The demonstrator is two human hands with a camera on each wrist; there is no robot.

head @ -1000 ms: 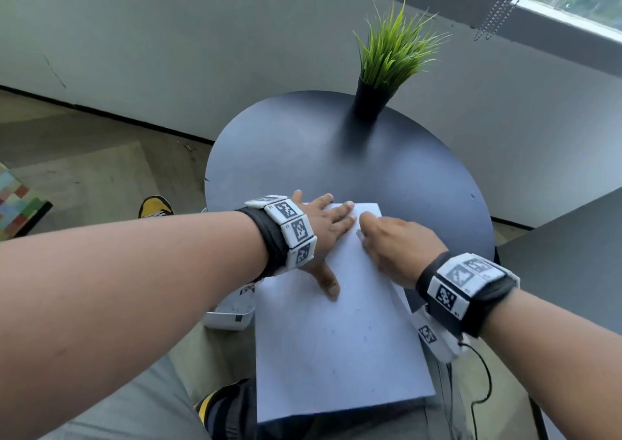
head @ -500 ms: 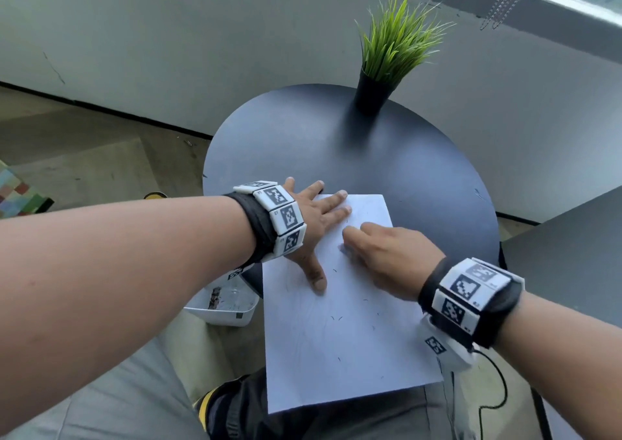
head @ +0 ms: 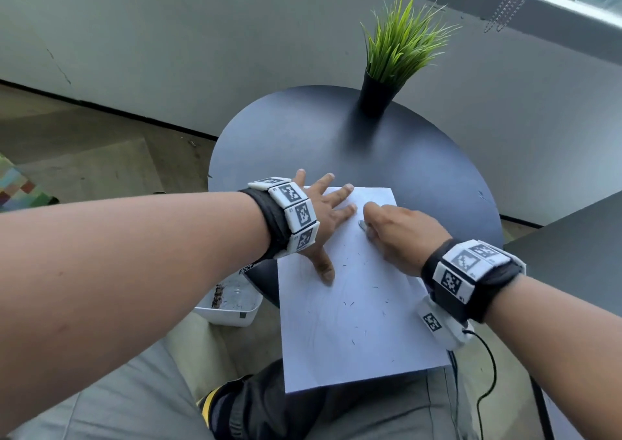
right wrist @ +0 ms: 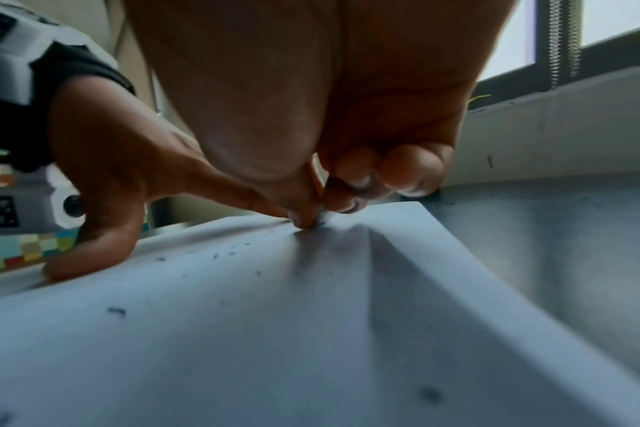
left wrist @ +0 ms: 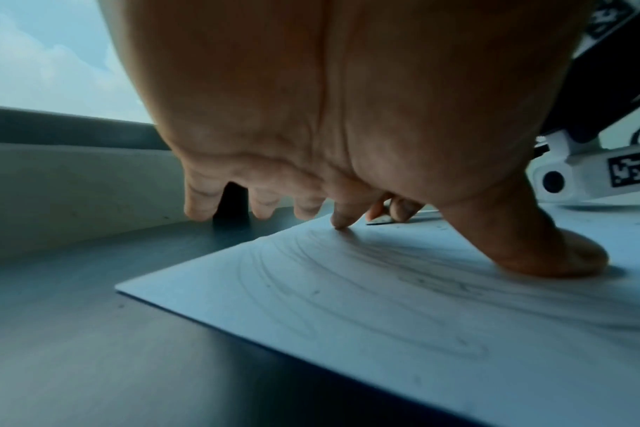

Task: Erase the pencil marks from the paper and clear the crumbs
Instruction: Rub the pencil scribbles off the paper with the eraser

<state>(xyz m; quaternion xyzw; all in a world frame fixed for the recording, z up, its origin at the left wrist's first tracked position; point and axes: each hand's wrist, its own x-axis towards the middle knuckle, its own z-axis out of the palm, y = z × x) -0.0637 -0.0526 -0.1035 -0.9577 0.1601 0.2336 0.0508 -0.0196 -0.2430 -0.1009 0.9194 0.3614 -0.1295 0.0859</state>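
A white sheet of paper (head: 353,321) lies on the round dark table (head: 303,136), its near end hanging over the edge above my lap. Faint pencil swirls (left wrist: 347,277) show on it, and dark eraser crumbs (head: 350,303) are scattered over its middle. My left hand (head: 328,217) lies flat with spread fingers, its thumb (left wrist: 552,254) pressing the sheet. My right hand (head: 397,234) pinches a small grey eraser (head: 363,225) against the paper near its far end; in the right wrist view the eraser (right wrist: 324,216) sits between thumb and fingertips.
A potted grass plant (head: 397,52) stands at the table's far side. A white bin (head: 232,305) with dark debris sits on the floor left of the table. A second dark tabletop (head: 579,237) is at the right. A cable (head: 488,372) hangs from my right wrist.
My right hand slid back along the paper and then forward again with the eraser, leaving crumbs uncovered on the sheet. The left hand kept pressing the sheet.
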